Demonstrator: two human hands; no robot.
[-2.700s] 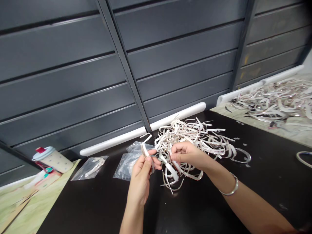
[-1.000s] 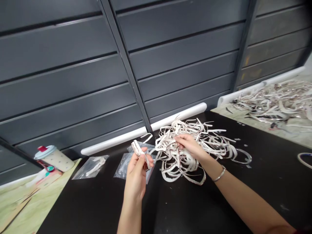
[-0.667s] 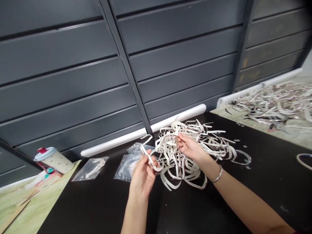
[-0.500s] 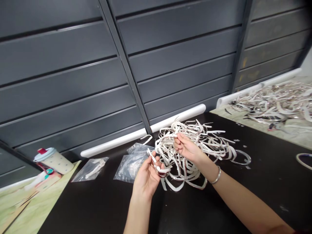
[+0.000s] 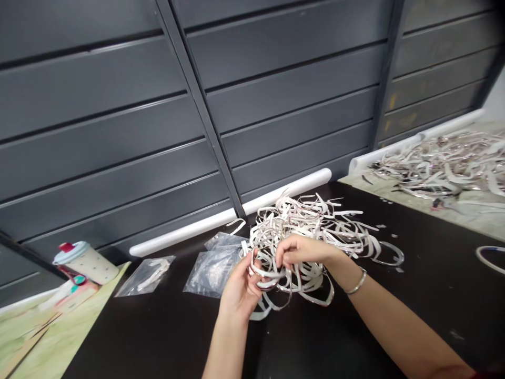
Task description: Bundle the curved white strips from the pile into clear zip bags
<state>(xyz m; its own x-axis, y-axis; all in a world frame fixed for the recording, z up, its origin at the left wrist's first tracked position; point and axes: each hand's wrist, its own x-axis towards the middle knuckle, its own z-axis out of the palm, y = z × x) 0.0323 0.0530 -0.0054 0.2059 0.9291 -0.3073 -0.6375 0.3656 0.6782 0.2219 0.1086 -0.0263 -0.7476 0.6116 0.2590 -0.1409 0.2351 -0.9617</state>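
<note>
Now: left hand [image 5: 238,292] curled around silvery strips [image 5: 303,218] | right hand [image 5: 303,251] pinching them | plastic bag [image 5: 209,275] just beside

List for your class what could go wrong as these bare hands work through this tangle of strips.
The right hand pinches into the tangled white-and-silver strips, so a tug might drag interlocked loops along with it. The left hand is closed around strips too, and their thin edges could perhaps nick the skin. The metal bangle on the right wrist might snag a loop.
</note>
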